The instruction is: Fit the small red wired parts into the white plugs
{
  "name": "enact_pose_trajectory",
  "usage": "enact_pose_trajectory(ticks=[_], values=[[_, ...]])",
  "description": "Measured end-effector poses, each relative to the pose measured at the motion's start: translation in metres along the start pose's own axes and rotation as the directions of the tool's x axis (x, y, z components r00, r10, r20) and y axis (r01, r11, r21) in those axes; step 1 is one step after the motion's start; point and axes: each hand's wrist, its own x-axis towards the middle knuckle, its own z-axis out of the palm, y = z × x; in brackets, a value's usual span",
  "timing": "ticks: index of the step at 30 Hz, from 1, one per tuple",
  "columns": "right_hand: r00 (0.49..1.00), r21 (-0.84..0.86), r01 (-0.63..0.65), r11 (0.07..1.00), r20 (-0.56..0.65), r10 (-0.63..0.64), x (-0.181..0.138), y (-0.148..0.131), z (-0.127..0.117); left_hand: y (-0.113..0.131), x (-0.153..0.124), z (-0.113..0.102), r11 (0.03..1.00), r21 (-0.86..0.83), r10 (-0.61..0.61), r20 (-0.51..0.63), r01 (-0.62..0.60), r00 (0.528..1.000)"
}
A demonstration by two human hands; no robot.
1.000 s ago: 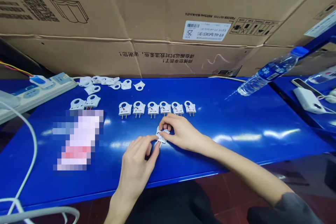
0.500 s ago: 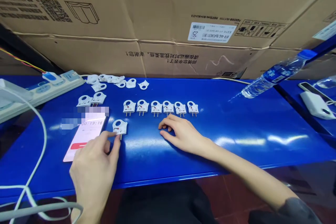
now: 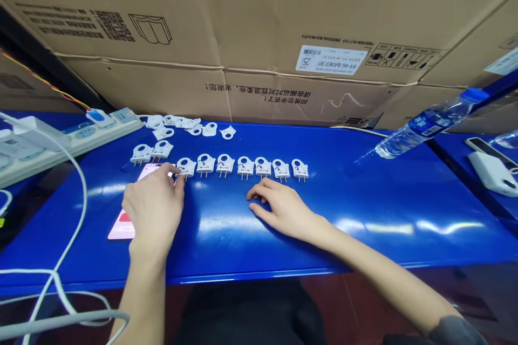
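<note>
White plug sits at the left end of a row of similar plugs on the blue table, pinched by thumb and forefinger of the left hand; the right hand, loosely curled, thumb apart, rests nearby

White glare across blue tabletop

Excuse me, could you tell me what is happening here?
The person's left hand touches a white plastic plug with a round hole, at the left end of a row of seven. The curled right hand, near the row, holds nothing. A flat, pink-screened phone, partly hidden, lies on the blue table.
</note>
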Motion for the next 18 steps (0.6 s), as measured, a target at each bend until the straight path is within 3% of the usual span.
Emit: enact_pose_trajectory(ticks=[6, 11, 14, 16, 18], values=[[1.0, -0.061, 0.016, 0.998, 0.001, -0.016, 0.0, -0.001, -0.001, -0.002, 0.004, 0.0, 0.999, -0.04, 0.018, -0.018, -0.019, 1.0], [0.998, -0.345, -0.016, 0.938, -0.06, -0.005, -0.016, -0.015, 0.018, -0.001, -0.028, 0.011, 0.986, -0.135, 0.081, -0.155, -0.103, 0.985], [0.963, -0.358, -0.114, 0.927, -0.269, 0.014, -0.034, -0.023, 0.043, 0.005, -0.059, 0.025, 0.898, -0.289, 0.271, -0.229, -0.331, 0.935], [0.91, -0.293, -0.194, 0.936, -0.409, 0.06, -0.044, -0.025, 0.057, 0.008, -0.078, 0.036, 0.836, -0.283, 0.423, -0.21, -0.469, 0.881], [0.875, -0.253, -0.263, 0.931, -0.468, 0.12, -0.051, -0.025, 0.066, 0.01, -0.091, 0.047, 0.767, -0.24, 0.569, -0.175, -0.595, 0.804]])
